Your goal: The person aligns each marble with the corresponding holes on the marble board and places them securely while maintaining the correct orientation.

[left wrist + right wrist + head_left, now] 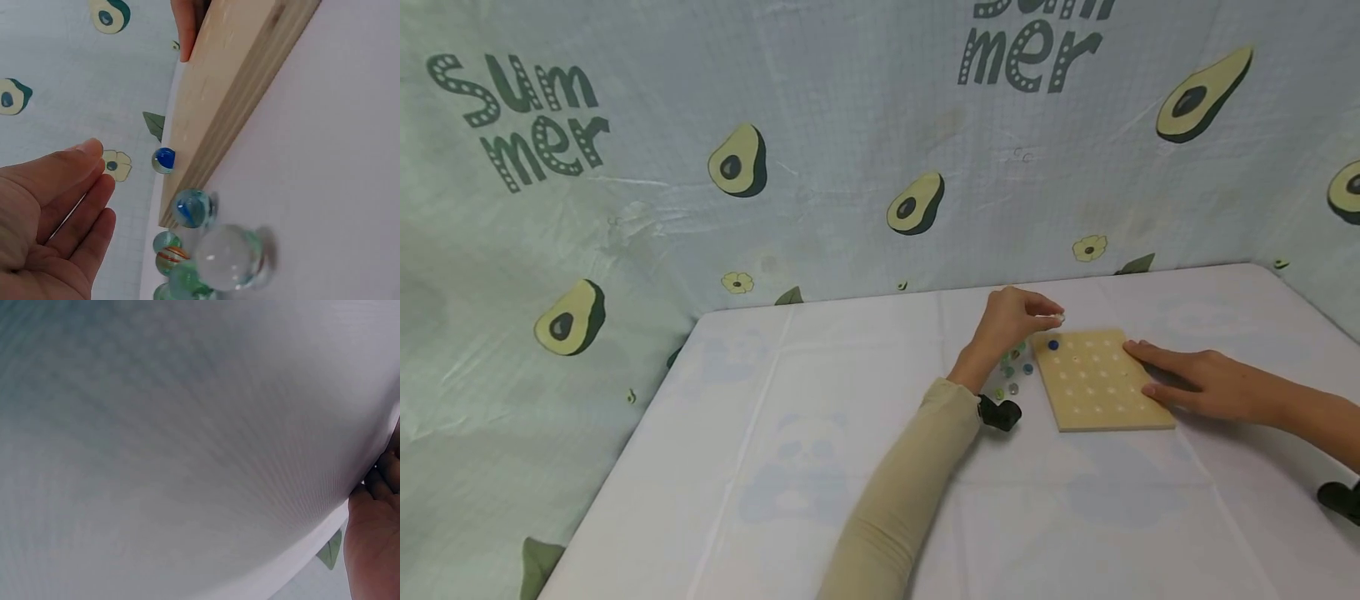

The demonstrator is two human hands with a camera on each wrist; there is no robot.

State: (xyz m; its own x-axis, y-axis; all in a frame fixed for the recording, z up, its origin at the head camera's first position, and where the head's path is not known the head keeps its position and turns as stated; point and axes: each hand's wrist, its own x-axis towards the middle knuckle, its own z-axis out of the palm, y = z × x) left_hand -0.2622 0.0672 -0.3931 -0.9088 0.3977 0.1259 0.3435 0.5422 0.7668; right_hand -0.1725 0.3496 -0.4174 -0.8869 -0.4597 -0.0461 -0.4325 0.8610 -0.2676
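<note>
Head: a square, dimpled pale-wood board (pixel 1093 377) lies on the white counter (pixel 662 467), whose far edge runs at 12 o'clock and which spreads wide toward 9. The left hand (pixel 1009 323) pinches a small, clear glassy marble (pixel 1062 317) near the 11 o'clock corner, above a blue glass marble (pixel 1053 344); the right hand (pixel 1202 383), fingers spread, touches the 3 o'clock edge.

Left wrist: loose glass marbles (pixel 192 208) crowd the board's lower corner at 6 o'clock.

Right wrist: right hand at 4, fingertips hidden.

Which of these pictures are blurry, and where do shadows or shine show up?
Head view: soft shadow by the beige-sleeved left forearm, faint sheen on the creased, pale avocado-print backdrop; left wrist view: shine and a shadow at the round clear glass marble; right wrist view: blurriest, the white cloth streaky, dim at upper left.
</note>
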